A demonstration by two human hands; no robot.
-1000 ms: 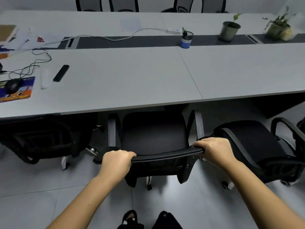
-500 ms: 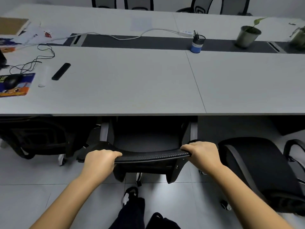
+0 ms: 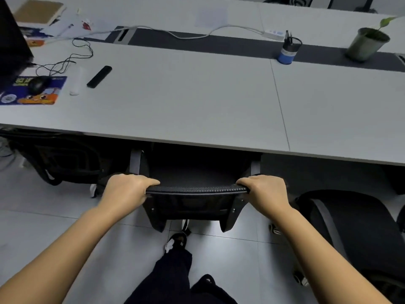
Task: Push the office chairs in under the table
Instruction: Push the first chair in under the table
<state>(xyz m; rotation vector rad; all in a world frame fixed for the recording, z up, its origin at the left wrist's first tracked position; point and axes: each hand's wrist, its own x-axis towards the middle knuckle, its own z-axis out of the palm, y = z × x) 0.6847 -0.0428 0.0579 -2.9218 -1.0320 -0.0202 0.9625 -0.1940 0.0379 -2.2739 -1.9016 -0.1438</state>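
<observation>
A black mesh office chair (image 3: 192, 202) stands in front of me with its seat mostly under the edge of the long grey table (image 3: 197, 106). My left hand (image 3: 126, 189) grips the left end of its backrest top. My right hand (image 3: 266, 190) grips the right end. Only the backrest, the rear of the seat and the grey armrest posts show. To the right, a second black chair (image 3: 350, 227) stands out on the floor, clear of the table. At the left, a third black chair (image 3: 59, 159) sits tucked under the table.
On the table lie a mouse on a blue pad (image 3: 32, 89), a black remote (image 3: 99, 76), cables, a pen cup (image 3: 288, 51) and a potted plant (image 3: 367, 43). My foot (image 3: 176, 241) is on the grey tiles just behind the chair. More chairs stand across the table.
The chair has rolled forward under the table with both hands on its backrest; less of the seat shows. I have stepped closer, one foot forward.
</observation>
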